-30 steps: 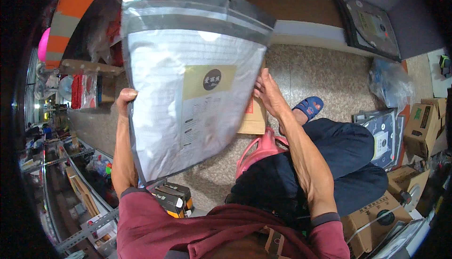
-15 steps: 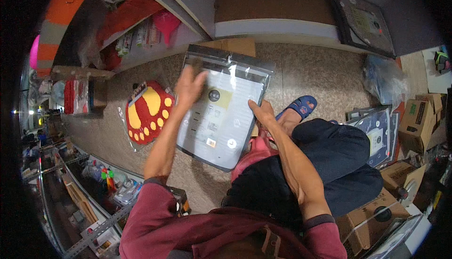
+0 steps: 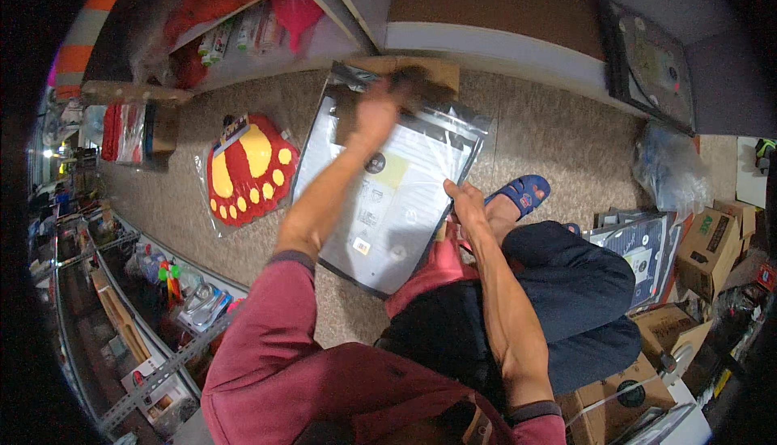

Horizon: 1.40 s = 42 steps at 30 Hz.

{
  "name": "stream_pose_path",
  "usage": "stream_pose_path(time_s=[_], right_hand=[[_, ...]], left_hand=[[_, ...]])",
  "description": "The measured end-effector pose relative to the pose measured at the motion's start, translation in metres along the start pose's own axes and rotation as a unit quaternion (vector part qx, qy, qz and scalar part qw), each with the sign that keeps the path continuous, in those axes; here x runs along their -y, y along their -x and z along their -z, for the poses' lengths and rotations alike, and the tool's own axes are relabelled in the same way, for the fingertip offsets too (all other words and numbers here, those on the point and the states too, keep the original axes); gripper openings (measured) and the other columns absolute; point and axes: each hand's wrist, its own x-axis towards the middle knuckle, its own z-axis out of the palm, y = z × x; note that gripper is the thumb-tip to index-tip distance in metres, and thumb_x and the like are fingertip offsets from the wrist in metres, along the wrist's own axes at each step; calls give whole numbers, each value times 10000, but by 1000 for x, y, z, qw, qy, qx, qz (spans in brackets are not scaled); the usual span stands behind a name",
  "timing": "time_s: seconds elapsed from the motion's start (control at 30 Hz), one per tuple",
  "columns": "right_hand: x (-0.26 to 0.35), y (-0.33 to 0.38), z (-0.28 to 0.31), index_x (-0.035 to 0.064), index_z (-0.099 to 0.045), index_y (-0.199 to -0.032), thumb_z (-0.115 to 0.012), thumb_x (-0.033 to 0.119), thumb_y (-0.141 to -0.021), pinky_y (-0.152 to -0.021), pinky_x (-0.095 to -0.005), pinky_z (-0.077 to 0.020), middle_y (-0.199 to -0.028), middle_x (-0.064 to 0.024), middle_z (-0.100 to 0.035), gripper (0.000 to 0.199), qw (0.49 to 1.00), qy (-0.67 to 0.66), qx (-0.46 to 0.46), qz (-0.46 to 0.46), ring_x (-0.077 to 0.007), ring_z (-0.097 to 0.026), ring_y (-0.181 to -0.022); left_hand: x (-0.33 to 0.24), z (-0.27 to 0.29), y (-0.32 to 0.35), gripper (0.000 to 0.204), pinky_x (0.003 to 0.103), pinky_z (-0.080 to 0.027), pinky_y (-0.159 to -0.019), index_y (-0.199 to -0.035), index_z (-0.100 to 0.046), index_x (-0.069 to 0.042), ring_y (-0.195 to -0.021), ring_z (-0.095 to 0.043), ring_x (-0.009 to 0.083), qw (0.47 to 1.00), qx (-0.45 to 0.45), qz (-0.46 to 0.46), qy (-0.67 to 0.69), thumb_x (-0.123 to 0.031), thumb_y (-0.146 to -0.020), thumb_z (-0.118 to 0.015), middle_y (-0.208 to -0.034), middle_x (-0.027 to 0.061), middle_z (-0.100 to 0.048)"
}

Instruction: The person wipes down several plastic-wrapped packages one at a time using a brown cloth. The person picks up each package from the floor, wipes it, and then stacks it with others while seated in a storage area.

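A large flat grey package (image 3: 368, 226) in clear plastic, with a dark border and a pale yellow printed label, is tilted in front of my lap. My right hand (image 3: 467, 204) pinches its right edge, thumb on top. Over the package's upper part, my left hand (image 3: 379, 113) is smeared by motion. A dark brown blurred thing (image 3: 417, 89) shows at its fingers; I cannot make out what it is or whether it is held. To the left, a red and yellow foot-shaped mat (image 3: 251, 170) lies in clear plastic on the floor.
Similar flat packages (image 3: 639, 263) stand at the right, beside cardboard boxes (image 3: 708, 251) and a clear plastic bag (image 3: 670, 166). A shelf (image 3: 174, 291) of small goods runs along the lower left. My foot in a blue sandal (image 3: 522, 194) is just right of the package.
My left hand has swept up and to the right across the package's upper part. My right hand keeps its grip on the edge. The whole view has shifted slightly.
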Motion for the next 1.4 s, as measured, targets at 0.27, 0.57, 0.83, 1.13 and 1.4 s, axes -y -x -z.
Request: stream_pose_path(time_s=[0.27,0.57,0.83,1.13,1.4], right_hand=[[-22,-17,-29,-8,-802,-1002,-916,378,-1104,-734,-456,-556,-924,-71,-768,415,1000,-6,-9,15,-198,-651,-797],[-28,-15,-23,-7,-826,-1131,-879,300,-1147,-715,-377,-559,-1001,-60,-814,312,999,20,-23,20,-172,-689,-807],[-4,10,-19,14,-813,-1074,-885,319,-1147,-572,-391,-531,-900,-56,-757,321,999,28,-30,-8,-185,-663,-705],[-10,11,-7,41,-823,-1151,-859,292,-1177,-476,-350,-453,-936,-29,-788,255,999,-15,-6,-28,-142,-644,-648],[-15,18,-2,43,-823,-1208,-875,332,-1157,-467,-348,-494,-927,-35,-760,298,999,-21,-25,-21,-151,-644,-673]], left_hand=[[247,46,13,405,643,-653,-1121,-1557,-784,-107,-1353,-782,526,958,1,286,11,-274,-1207,-667,-1556,286,-769],[-137,49,28,348,616,-684,-894,-1478,-804,-172,-1136,-803,456,982,143,33,117,-221,-1160,-673,-1340,215,-776],[12,5,43,417,551,-682,-852,-1517,-743,-203,-1166,-787,389,998,31,48,14,-179,-1102,-707,-1265,148,-698],[5,15,61,290,592,-649,-957,-1404,-786,-111,-1205,-785,436,989,30,86,116,-257,-1202,-638,-1317,194,-766],[-105,91,395,503,588,-652,-909,-1547,-687,-145,-1246,-738,459,906,358,-176,139,-154,-1048,-751,-1416,200,-633]])
